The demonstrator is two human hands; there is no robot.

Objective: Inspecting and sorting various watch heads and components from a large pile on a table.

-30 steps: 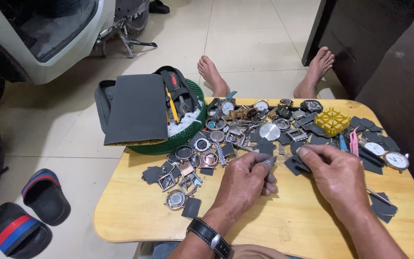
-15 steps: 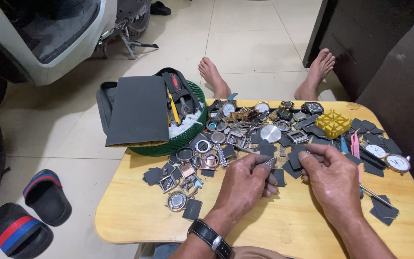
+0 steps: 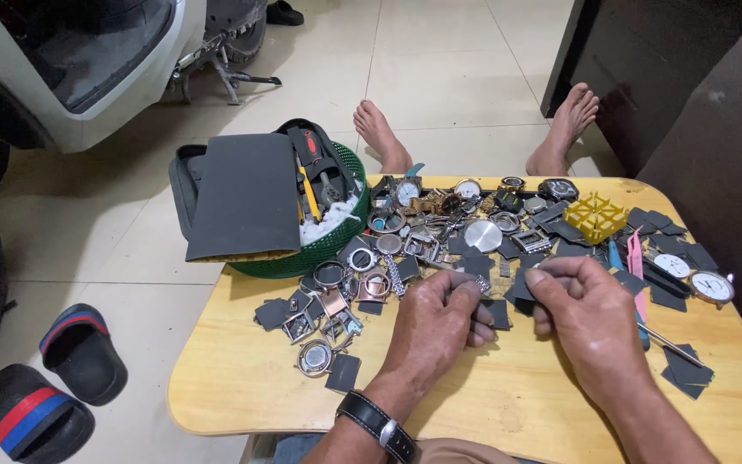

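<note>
**Hands work a small dark piece amid watch parts**

Left hand [image 3: 440, 322] pinches a small flat dark square [image 3: 497, 314] near the counter's [image 3: 242, 387] middle; right hand [image 3: 590, 314] curls its fingertips on a metal bit too small to identify. Both sit almost where they were half a second ago. Round metal watch cases [image 3: 483, 234] and a yellow plastic grid [image 3: 595, 216] lie beyond.

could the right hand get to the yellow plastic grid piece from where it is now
Probably yes. The yellow grid piece lies uncovered on the table just beyond the right hand, with only flat dark squares between them, nothing standing in the way.
</note>
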